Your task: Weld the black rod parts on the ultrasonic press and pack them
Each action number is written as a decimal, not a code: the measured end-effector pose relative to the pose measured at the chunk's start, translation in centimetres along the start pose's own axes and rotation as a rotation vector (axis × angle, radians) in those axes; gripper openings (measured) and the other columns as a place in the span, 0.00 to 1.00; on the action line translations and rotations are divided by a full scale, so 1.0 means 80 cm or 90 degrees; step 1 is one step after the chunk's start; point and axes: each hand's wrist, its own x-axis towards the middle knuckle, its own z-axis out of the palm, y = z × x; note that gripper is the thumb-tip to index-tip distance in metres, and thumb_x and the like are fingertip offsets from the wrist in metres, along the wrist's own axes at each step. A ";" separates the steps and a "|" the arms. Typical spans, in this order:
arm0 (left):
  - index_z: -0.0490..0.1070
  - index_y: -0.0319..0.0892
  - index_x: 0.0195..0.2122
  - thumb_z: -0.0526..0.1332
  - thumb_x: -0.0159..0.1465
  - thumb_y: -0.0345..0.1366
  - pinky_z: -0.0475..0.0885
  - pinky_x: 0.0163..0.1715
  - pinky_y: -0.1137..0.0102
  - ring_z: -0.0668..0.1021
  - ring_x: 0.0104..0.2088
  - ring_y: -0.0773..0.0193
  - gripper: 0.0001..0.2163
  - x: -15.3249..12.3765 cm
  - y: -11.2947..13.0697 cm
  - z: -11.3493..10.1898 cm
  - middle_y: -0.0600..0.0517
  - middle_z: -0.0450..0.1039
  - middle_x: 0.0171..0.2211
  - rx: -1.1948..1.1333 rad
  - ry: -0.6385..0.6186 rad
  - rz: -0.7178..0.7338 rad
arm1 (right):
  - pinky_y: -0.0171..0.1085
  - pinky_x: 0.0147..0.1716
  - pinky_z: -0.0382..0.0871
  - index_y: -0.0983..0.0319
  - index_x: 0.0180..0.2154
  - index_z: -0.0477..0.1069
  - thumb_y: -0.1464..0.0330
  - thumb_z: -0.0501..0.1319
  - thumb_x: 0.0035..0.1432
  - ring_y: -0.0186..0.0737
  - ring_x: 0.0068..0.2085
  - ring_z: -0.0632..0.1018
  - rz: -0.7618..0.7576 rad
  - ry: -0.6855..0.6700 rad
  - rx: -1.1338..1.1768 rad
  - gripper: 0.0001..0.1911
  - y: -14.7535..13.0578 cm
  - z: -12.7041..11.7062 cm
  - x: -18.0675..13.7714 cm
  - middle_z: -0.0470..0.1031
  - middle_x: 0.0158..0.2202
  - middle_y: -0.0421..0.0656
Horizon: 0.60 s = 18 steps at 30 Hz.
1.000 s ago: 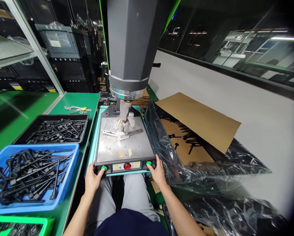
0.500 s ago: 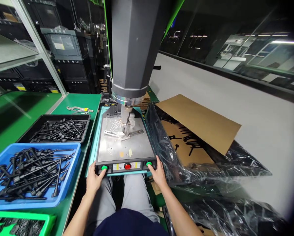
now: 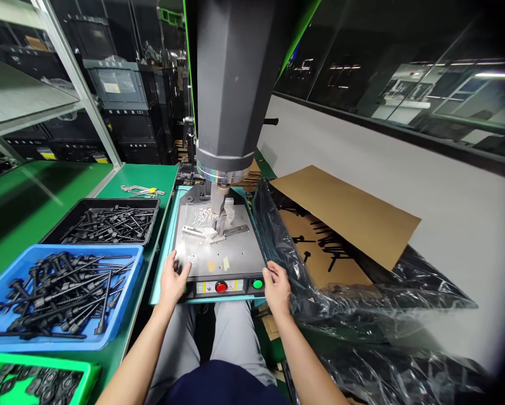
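Lifted off the green button (image 3: 257,284), your right hand (image 3: 278,287) half-curls just beside it, hold unclear; your left hand (image 3: 174,278) spreads loosely, empty.

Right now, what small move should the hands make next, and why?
Probably ease the left hand forward over the metal plate, toward the metal bars below the press head. That hand is open at the plate's front-left corner, and the right green button is uncovered, the right hand beside it. Go slowly: the press tip's clearance is unclear.

Front middle of the metal plate (image 3: 232,246) free, press tip (image 3: 219,198) in the way behind.
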 end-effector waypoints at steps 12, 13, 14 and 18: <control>0.62 0.37 0.58 0.72 0.49 0.36 0.71 0.31 0.72 0.78 0.28 0.67 0.36 0.063 0.042 0.017 0.56 0.72 0.27 -0.436 -0.072 -0.256 | 0.43 0.42 0.75 0.60 0.46 0.74 0.60 0.58 0.59 0.44 0.39 0.79 -0.017 -0.296 0.055 0.16 -0.066 0.127 0.043 0.80 0.38 0.45; 0.62 0.39 0.57 0.72 0.48 0.34 0.72 0.31 0.72 0.79 0.30 0.65 0.35 0.061 0.050 0.009 0.55 0.74 0.29 -0.507 -0.080 -0.278 | 0.43 0.42 0.75 0.60 0.45 0.75 0.61 0.57 0.59 0.43 0.39 0.79 -0.040 -0.292 0.040 0.16 -0.076 0.136 0.054 0.80 0.38 0.45; 0.63 0.40 0.56 0.72 0.48 0.33 0.73 0.31 0.72 0.80 0.32 0.64 0.34 0.060 0.059 0.000 0.53 0.75 0.30 -0.567 -0.087 -0.294 | 0.43 0.43 0.74 0.60 0.45 0.75 0.62 0.56 0.60 0.43 0.39 0.79 -0.072 -0.280 0.025 0.16 -0.087 0.143 0.065 0.79 0.39 0.45; 0.66 0.42 0.51 0.71 0.49 0.28 0.74 0.26 0.75 0.79 0.27 0.67 0.28 0.062 0.090 -0.022 0.54 0.75 0.30 -0.669 -0.094 -0.291 | 0.42 0.45 0.72 0.62 0.47 0.76 0.65 0.56 0.60 0.42 0.37 0.77 -0.200 -0.194 -0.043 0.17 -0.133 0.167 0.104 0.76 0.38 0.46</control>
